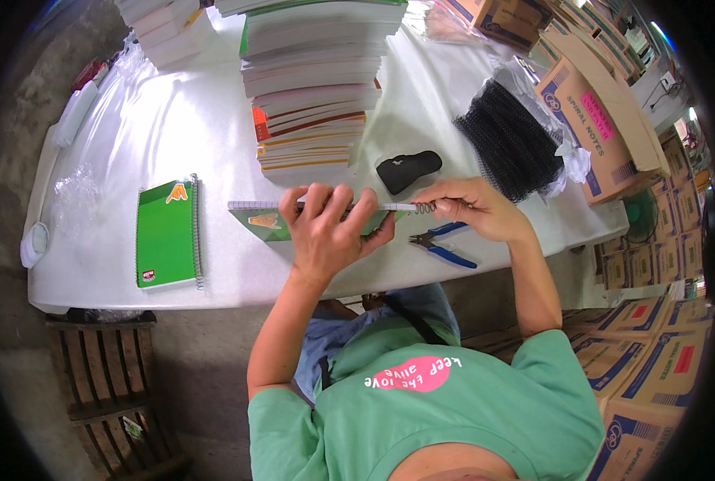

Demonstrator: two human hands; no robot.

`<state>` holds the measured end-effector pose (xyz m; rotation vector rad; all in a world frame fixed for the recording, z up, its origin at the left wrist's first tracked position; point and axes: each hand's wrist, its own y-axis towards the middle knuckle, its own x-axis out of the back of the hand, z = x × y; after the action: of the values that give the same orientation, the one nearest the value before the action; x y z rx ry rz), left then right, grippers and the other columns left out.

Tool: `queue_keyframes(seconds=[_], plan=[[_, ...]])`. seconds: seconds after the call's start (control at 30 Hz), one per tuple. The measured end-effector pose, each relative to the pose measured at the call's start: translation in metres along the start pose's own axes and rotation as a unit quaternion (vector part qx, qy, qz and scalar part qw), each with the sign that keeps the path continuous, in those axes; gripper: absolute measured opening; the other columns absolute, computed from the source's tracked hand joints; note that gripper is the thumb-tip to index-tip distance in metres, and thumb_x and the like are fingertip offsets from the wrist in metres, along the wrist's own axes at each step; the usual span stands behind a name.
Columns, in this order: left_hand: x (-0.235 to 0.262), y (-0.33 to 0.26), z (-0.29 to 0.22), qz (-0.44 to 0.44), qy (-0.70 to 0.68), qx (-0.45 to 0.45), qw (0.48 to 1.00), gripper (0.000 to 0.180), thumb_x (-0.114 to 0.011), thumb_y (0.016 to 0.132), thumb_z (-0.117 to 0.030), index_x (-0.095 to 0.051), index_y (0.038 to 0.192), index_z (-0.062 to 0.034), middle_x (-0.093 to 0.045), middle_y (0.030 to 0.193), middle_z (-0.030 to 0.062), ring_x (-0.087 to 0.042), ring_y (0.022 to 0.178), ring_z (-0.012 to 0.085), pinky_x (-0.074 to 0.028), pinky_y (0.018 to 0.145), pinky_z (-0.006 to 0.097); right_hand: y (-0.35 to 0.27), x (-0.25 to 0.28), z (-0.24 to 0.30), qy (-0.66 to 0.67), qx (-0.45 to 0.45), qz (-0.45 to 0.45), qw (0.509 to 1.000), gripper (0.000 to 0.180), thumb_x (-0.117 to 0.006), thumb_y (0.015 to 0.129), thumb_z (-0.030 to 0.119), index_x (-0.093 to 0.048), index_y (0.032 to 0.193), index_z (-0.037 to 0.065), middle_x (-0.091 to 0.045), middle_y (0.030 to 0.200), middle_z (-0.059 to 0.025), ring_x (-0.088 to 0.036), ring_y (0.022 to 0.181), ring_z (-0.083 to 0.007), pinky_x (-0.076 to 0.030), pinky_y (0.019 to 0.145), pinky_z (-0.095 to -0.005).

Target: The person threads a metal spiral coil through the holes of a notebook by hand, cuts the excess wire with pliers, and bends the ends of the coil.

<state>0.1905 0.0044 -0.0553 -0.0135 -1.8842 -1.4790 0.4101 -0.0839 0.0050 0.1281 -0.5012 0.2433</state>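
Note:
My left hand [331,222] grips a green-covered notebook [265,222], held on edge with its pages toward the far side. At the notebook's right end, the fingers of my right hand [474,207] pinch a dark wire spiral coil [424,208]. Part of the coil is hidden by my fingers. Just below my right hand lie blue-handled cutting pliers [446,244], jaws pointing left. Beyond the hands rests a small black case-like object [408,170]. A green spiral notebook [165,236] lies flat to the left, its coil along the right side.
A tall stack of notebooks or page blocks [317,88] stands on the white table [93,264]. Many black spiral coils [518,140] lie bundled at right, beside an open cardboard box [594,120]. More cartons [654,353] are piled at lower right. A wooden slatted chair [105,369] stands lower left.

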Motion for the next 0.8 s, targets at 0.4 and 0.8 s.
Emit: queue_keyframes(seconds=[0.4,0.8], plan=[[0.012,-0.009,0.023,0.015,0.014,0.063,0.998,0.052,-0.078,0.061,-0.051,-0.061,0.093,-0.0141,-0.044,0.076,0.0012,-0.046,0.08,0.0199,-0.03,0.092,0.042,-0.004,-0.015,0.018,-0.03,-0.057,-0.144,0.987,0.021,-0.068,0.082,0.01,-0.059,0.101,0.004,-0.063,0.086,-0.0072,-0.059,0.072,-0.0157,-0.046,0.06,-0.0304],[0.009,-0.005,0.021,0.026,-0.006,0.058,0.998,0.042,-0.079,0.059,-0.046,-0.06,0.081,-0.0151,-0.044,0.077,0.0022,-0.049,0.084,0.0217,-0.029,0.099,0.046,0.002,-0.01,0.018,-0.044,-0.03,-0.005,0.999,0.026,-0.068,0.083,0.016,-0.065,0.107,0.008,-0.063,0.087,-0.0053,-0.059,0.066,-0.016,-0.046,0.06,-0.0253]])
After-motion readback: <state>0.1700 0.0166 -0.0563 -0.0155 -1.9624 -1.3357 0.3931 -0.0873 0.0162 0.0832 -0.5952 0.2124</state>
